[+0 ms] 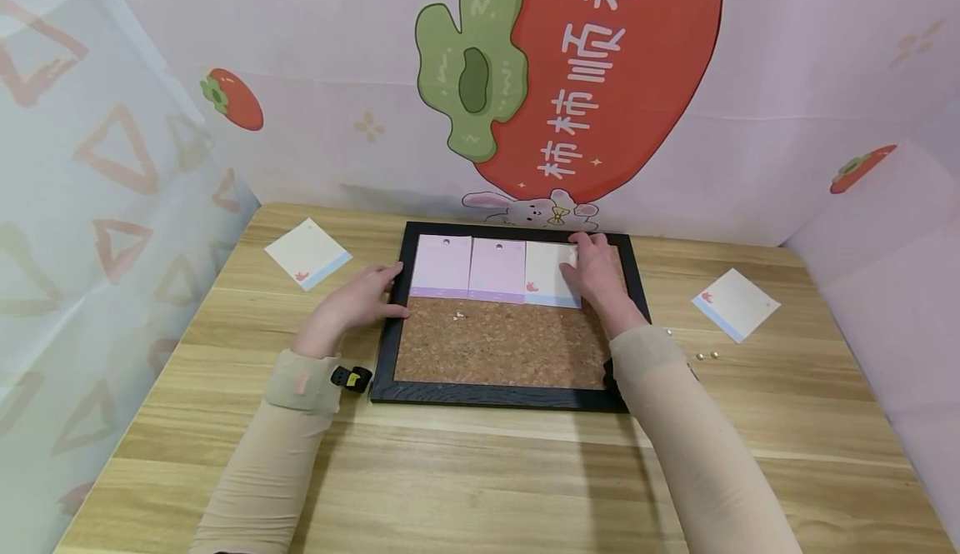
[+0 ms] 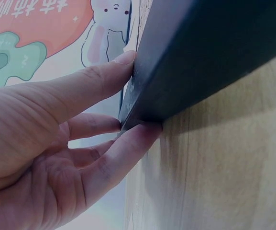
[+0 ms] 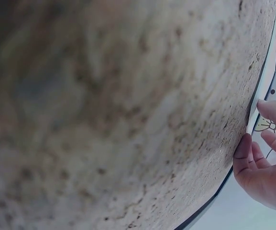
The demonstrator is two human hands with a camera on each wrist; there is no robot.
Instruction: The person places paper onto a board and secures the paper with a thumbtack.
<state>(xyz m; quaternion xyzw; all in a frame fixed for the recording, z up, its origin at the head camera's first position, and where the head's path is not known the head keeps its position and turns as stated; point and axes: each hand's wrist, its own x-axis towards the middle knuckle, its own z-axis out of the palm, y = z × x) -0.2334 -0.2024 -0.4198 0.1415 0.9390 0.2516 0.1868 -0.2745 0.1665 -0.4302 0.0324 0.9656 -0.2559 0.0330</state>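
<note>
A black-framed corkboard [image 1: 495, 346] lies on the table with a row of cards along its top. Two lilac note cards [image 1: 441, 267] each have a round pin at the top; a white note card [image 1: 546, 275] with a blue bottom edge lies beside them. My right hand [image 1: 592, 271] is at that white card's right side, thumb and fingertips pinching its edge in the right wrist view. On the board's left side my left hand [image 1: 360, 300] rests its thumb and fairly straight fingertips against the black frame [image 2: 176, 62].
One white card [image 1: 307, 254] lies on the table left of the board, and another white card [image 1: 736, 304] lies to the right. Several small round pins [image 1: 707, 356] sit right of the board. A printed cloth backdrop [image 1: 337, 146] rises behind the table.
</note>
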